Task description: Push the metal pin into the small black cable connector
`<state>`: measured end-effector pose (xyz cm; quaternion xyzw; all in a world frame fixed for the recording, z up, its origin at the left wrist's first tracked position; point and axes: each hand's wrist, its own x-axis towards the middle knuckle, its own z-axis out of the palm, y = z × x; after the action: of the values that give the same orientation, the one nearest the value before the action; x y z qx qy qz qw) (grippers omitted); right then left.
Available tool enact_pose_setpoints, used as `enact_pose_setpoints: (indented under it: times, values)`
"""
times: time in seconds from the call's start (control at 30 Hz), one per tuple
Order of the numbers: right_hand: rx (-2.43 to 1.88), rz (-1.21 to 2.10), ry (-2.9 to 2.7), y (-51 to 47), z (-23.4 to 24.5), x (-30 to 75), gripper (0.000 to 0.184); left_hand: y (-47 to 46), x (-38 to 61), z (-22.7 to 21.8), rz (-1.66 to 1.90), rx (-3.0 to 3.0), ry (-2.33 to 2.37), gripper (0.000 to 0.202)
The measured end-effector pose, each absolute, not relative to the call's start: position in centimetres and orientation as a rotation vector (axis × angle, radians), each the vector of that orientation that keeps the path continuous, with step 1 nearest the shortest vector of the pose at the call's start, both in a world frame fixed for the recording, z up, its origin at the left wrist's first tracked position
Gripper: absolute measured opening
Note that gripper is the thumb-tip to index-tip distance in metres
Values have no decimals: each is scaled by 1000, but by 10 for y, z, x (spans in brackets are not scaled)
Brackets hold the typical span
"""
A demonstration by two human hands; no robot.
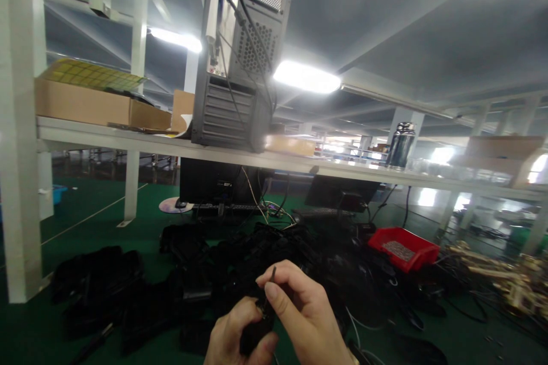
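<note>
Low in the middle of the head view, my left hand (233,333) is closed around a small black part (257,335) with a bit of brass-coloured metal near its top. Its exact kind is unclear, as my fingers cover much of it. Just above and to the right, my right hand (306,311) pinches a thin dark piece (273,274) between thumb and forefinger. The thin piece points upward over the black part; whether the two are joined cannot be made out. Dark items (274,245) lie heaped behind both hands on the green surface.
A red bin (402,248) with small pieces inside stands to the right, near brass-coloured metal parts (509,276). Above runs a white shelf (162,144) bearing a computer tower (244,57), a thermos (401,146) and a cardboard box (85,104). Two monitors sit under it.
</note>
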<state>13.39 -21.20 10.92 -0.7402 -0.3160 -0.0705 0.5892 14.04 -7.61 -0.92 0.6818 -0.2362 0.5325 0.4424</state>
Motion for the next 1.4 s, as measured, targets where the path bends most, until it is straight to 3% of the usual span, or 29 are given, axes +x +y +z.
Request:
enact_pose_setpoints:
  times: [0.6, 0.93, 1.4]
  values:
    - [-1795, -146, -674, -204, 109, 133, 26, -78, 137, 4, 1325, 1678, -599, 22]
    - [-1698, -113, -755, -207, 109, 136, 36, -76, 127, 18, 1402, 1752, -583, 20]
    - [-1682, -130, -747, -206, 102, 137, 33, -80, 136, 2, 1387, 1692, -551, 21]
